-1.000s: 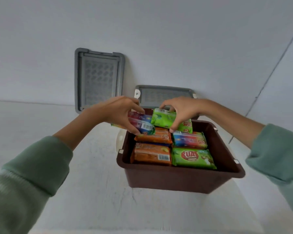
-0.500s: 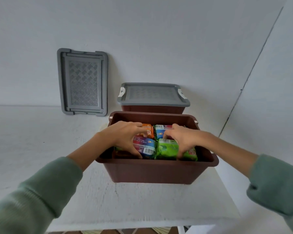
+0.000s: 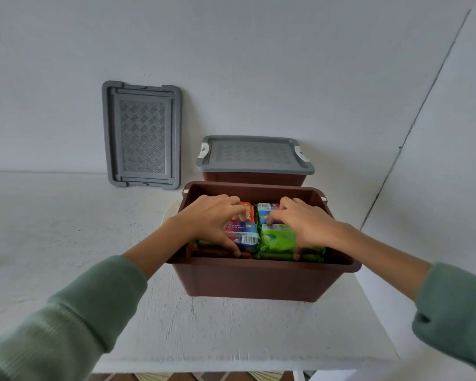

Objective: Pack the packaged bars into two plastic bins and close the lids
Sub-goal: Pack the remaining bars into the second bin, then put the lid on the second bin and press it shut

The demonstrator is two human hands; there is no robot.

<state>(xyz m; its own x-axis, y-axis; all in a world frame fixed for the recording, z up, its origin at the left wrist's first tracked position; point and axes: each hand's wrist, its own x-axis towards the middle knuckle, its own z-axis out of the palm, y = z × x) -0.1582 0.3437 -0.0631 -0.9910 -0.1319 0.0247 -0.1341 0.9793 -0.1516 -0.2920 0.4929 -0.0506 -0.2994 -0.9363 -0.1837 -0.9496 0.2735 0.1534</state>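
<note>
An open brown bin (image 3: 259, 279) stands near the table's front right and holds several packaged bars. My left hand (image 3: 209, 221) reaches into it and grips a red-and-blue bar (image 3: 243, 237) lying on top of the stack. My right hand (image 3: 305, 224) grips a green bar (image 3: 279, 239) right beside it. An orange bar (image 3: 246, 213) and a blue bar (image 3: 264, 213) show behind my fingers. A second brown bin (image 3: 253, 178) stands behind, with a grey lid (image 3: 254, 155) on it. A loose grey lid (image 3: 143, 134) leans upright against the wall at the left.
The white table (image 3: 66, 243) ends at a front edge low in view and a right edge beside the open bin. A white wall runs close behind the bins, with a corner at the right. A pale round object (image 3: 171, 213) peeks out left of the open bin.
Both hands have lowered the two bars from above the far side of the bin onto the stack at its near side. The view has tilted, so the rear bin and the table edge show more.
</note>
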